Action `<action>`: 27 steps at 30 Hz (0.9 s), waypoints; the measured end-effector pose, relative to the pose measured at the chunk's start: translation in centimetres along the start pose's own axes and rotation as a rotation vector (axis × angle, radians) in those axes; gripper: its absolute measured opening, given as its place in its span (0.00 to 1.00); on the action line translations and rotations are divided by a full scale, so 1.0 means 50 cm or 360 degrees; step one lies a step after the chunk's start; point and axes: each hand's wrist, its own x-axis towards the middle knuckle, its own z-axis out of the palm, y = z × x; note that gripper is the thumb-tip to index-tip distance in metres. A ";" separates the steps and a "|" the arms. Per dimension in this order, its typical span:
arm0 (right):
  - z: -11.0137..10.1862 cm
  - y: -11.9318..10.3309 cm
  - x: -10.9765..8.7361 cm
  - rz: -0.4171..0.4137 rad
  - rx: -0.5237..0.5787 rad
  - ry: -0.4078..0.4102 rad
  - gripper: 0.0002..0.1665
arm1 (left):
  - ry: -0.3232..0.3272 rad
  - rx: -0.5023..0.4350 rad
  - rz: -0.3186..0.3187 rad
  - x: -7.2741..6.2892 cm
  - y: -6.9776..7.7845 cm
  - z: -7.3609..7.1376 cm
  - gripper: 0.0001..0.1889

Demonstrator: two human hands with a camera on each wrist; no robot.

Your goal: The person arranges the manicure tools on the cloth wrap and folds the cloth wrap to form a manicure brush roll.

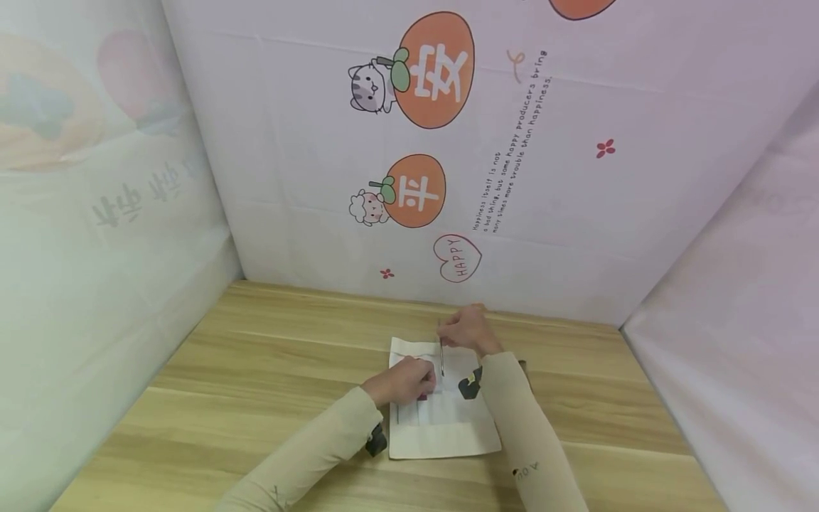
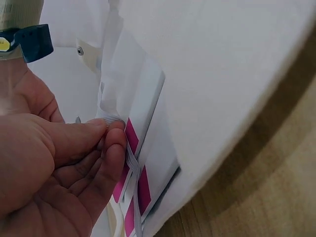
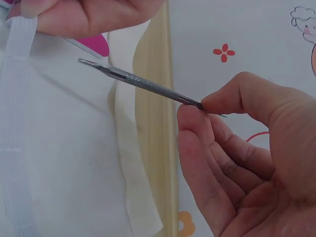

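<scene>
Left hand (image 1: 407,380): thumb and forefinger pressed together, pinching a white ribbed elastic strap (image 3: 17,103). Flat white pieces with magenta bands (image 2: 148,106): just beside the strap and the left fingertips. Cream-white flat fabric case (image 1: 441,442): on a wood-grain table (image 1: 256,384), beneath both hands. Slim silver-grey metal tool with knurled shaft (image 3: 153,88): held above the case, just right of the left hand; long axis running from the right fingertips back toward the person, free tip near the left hand but not touching it. Right hand (image 1: 468,331): beyond the left, thumb and fingertips closed in a pinch on the tool's far end.
</scene>
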 end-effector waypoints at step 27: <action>0.054 0.041 -0.031 -0.0062 -0.0141 -0.0103 0.07 | 0.0061 0.0002 0.0067 -0.005 -0.001 -0.001 0.10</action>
